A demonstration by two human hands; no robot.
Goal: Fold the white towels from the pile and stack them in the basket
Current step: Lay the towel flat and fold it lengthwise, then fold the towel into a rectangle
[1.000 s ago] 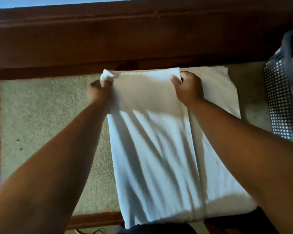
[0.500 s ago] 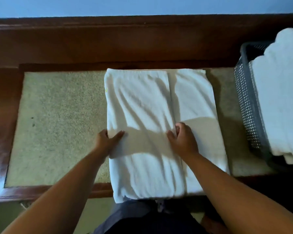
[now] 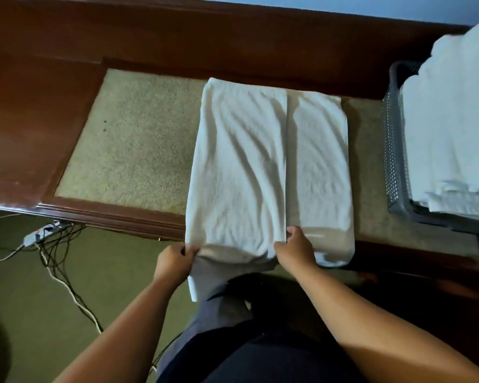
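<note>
White terry cloth takes up the middle of the table: the towel [image 3: 260, 167] lies lengthwise on the beige speckled inset [image 3: 133, 139] of the dark wooden table [image 3: 39, 120]. It is folded over on itself, so that one long edge runs down it a little right of centre. Its near end spills over the table's front edge and hangs toward the person's dark trousers [image 3: 260, 355]. Both bare forearms reach forward from below, converging on that near end. The left hand [image 3: 174, 262] has its fingers curled in and pinches the towel's near left corner, just off the table's edge. The right hand [image 3: 295, 251] sits knuckles up where the folded-over edge meets the near end, with fingers and thumb closed on the cloth there. The two hands are set apart by about the width of the upper flap, and the cloth between them bunches into soft creases. To the right, near the towel but not touching it, stands the grey perforated basket [image 3: 396, 161]. Folded white towels [image 3: 454, 120] are piled in it well above its rim. On the greenish floor to the left lies a power strip [image 3: 39, 234] with tangled cables [image 3: 64, 275].
</note>
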